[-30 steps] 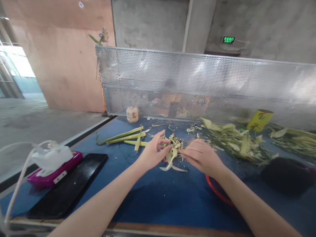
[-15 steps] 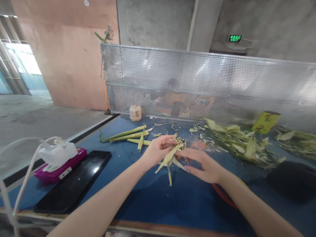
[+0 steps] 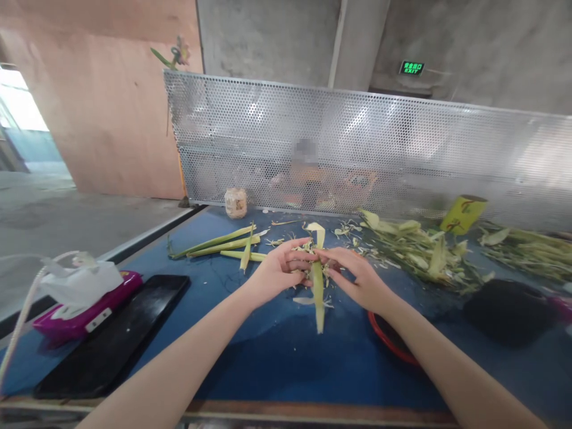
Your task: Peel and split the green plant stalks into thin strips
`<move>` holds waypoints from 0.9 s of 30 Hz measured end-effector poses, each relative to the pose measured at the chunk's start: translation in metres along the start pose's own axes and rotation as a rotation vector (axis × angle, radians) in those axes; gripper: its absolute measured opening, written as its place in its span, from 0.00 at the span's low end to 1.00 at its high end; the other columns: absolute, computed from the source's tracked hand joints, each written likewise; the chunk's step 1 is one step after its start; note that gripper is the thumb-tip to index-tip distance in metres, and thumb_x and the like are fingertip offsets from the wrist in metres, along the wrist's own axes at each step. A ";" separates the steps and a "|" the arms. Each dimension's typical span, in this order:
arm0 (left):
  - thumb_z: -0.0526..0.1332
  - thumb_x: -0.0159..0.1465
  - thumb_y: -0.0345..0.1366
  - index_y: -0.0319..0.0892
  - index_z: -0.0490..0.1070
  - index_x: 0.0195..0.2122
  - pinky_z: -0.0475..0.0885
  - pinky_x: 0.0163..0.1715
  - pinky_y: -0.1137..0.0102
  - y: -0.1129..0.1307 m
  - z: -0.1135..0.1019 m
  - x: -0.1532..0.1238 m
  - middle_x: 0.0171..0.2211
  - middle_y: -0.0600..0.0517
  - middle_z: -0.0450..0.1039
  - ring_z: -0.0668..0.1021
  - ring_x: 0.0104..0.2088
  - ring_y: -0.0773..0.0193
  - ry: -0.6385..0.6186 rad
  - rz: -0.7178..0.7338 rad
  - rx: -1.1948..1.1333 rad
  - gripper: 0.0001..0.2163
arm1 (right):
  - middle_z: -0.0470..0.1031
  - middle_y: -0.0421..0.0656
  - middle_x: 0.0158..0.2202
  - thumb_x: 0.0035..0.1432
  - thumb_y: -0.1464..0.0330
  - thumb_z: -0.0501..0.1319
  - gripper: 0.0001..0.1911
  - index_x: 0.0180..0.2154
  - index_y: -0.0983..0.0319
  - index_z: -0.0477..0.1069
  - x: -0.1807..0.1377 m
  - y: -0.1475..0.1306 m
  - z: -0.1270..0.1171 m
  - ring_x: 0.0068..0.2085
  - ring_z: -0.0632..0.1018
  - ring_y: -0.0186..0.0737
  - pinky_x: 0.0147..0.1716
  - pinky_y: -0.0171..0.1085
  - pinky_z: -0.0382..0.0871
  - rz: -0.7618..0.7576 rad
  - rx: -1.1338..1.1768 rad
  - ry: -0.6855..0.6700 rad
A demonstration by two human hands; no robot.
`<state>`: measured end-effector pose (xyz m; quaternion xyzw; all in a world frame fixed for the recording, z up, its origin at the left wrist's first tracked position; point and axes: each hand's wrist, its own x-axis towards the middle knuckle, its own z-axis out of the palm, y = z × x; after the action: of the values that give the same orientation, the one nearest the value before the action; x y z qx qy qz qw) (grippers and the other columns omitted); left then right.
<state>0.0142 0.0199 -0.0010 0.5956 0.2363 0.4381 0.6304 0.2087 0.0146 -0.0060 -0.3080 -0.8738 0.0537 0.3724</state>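
Over the blue table [image 3: 286, 363], my left hand [image 3: 277, 275] and my right hand [image 3: 357, 279] meet at a pale green stalk [image 3: 318, 292]. Both hands pinch its upper part, and it hangs nearly upright, tip pointing toward me. A strip of husk [image 3: 316, 231] curls up above my fingers. Loose peel scraps [image 3: 308, 250] lie on the table just behind the hands.
Several peeled green stalks [image 3: 214, 244] lie to the left. A heap of husks [image 3: 420, 253] spreads at the right, by a yellow cup [image 3: 462, 213]. A black tray [image 3: 111, 333] and tissue box [image 3: 84, 298] sit near left. A red bowl rim [image 3: 388, 345] is under my right forearm. A perforated metal screen [image 3: 357, 155] backs the table; a person sits behind it.
Both hands have lifted the stalk off the scrap pile and turned it from slanting to nearly upright. The view has shifted slightly.
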 end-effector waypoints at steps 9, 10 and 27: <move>0.58 0.55 0.31 0.39 0.61 0.47 0.66 0.28 0.74 0.003 0.003 0.001 0.26 0.55 0.67 0.71 0.27 0.72 0.242 -0.022 -0.044 0.17 | 0.73 0.44 0.36 0.56 0.75 0.50 0.06 0.30 0.61 0.62 -0.001 -0.010 -0.003 0.38 0.74 0.35 0.37 0.37 0.68 -0.003 0.148 -0.019; 0.61 0.53 0.31 0.39 0.60 0.47 0.66 0.28 0.74 0.002 0.003 0.001 0.25 0.56 0.67 0.71 0.26 0.73 0.234 -0.003 -0.021 0.20 | 0.73 0.44 0.34 0.55 0.75 0.50 0.06 0.29 0.61 0.63 0.000 -0.010 -0.003 0.36 0.74 0.35 0.36 0.37 0.68 0.017 0.162 -0.009; 0.64 0.48 0.24 0.39 0.61 0.48 0.65 0.41 0.69 0.001 0.006 -0.001 0.28 0.54 0.73 0.75 0.32 0.70 0.086 -0.084 -0.094 0.25 | 0.76 0.41 0.33 0.54 0.73 0.56 0.09 0.35 0.57 0.74 0.003 -0.005 -0.002 0.35 0.76 0.35 0.37 0.36 0.71 0.068 0.117 0.123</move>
<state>0.0179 0.0156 0.0002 0.5355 0.2669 0.4471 0.6649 0.2058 0.0115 -0.0012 -0.3181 -0.8337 0.0985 0.4405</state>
